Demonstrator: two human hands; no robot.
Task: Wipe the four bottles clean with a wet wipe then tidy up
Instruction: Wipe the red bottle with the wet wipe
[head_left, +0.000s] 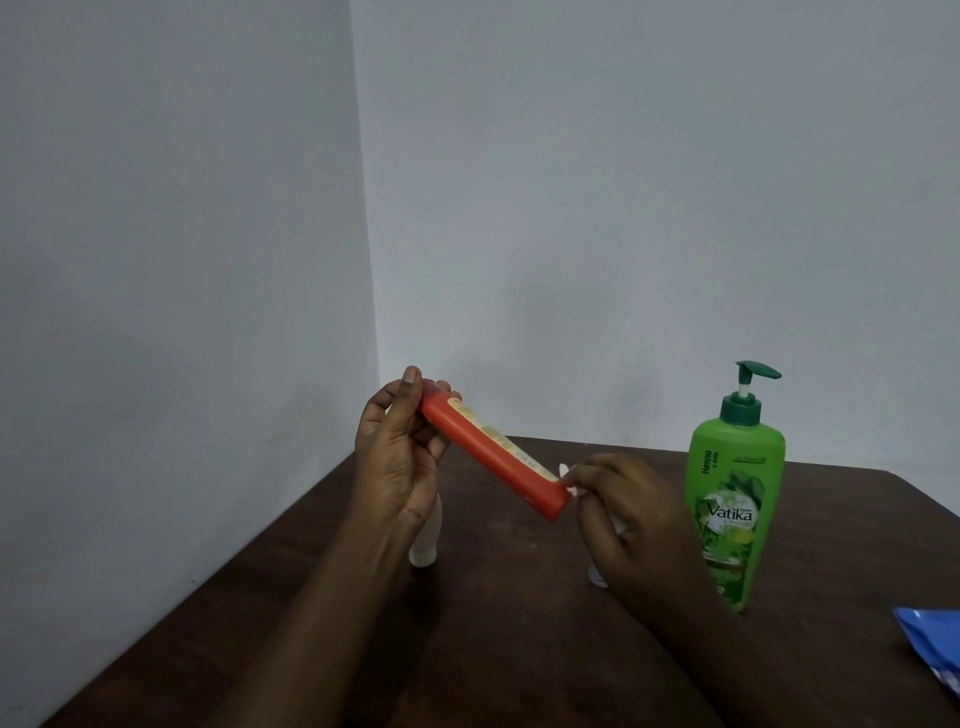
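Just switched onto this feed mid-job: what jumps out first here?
The orange-red plastic bottle, held slanted above the dark brown table at centre: the left hand grips its upper end while the right hand pinches a white wet wipe against its lower end. Next, the tall green pump bottle standing upright at the right.

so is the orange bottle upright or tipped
Tipped: the orange bottle is held at a slant, cap end high in the left hand, base low at the right hand, which pinches a white wipe.
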